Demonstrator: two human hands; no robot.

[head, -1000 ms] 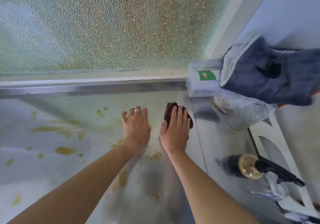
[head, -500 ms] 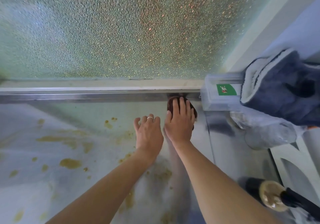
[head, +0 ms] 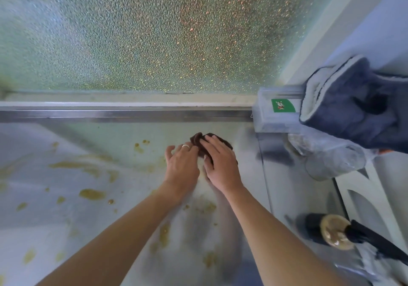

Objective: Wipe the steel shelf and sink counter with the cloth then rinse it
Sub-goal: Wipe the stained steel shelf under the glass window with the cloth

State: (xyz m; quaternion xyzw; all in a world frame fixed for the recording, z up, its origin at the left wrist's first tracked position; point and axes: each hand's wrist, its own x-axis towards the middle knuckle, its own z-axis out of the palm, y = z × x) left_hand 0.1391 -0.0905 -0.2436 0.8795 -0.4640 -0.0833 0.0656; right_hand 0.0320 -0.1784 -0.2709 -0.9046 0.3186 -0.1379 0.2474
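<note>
Overhead, a frosted glass pane (head: pixel 154 36) rises behind the steel shelf (head: pixel 66 230), whose surface carries yellow-brown smears (head: pixel 91 194). At the right a dark blue towel (head: pixel 362 106) hangs above a spray bottle (head: pixel 337 232). The right hand (head: pixel 220 164) presses the brown cloth (head: pixel 198 141) flat against the shelf, fingers straight. The left hand (head: pixel 182 166) rests beside it, its fingers loosely bent, touching the cloth's edge.
</note>
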